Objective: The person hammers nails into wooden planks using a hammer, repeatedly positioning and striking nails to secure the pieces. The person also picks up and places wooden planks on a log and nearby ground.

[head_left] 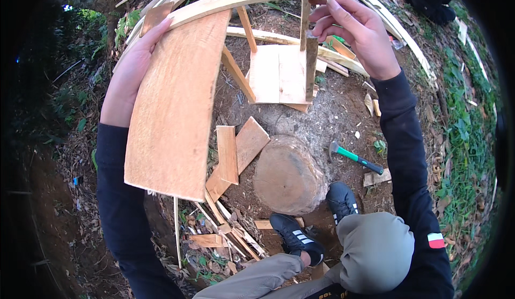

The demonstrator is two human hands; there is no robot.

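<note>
Partly hidden left hand (137, 65), board (174, 116), right hand (355, 30), hold unclear

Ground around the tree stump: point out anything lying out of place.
The green-and-black hammer lies on the dirt right of the tree stump, an odd spot for a tool; loose boards cross askew on the stump's left.

The dirt ground (335, 119) bears a hammer (354, 157), a stump (285, 176) and wood scraps (375, 178).

1 fisheye view from the head, steeply downward, close to left hand (140, 60) and right hand (358, 33)
</note>
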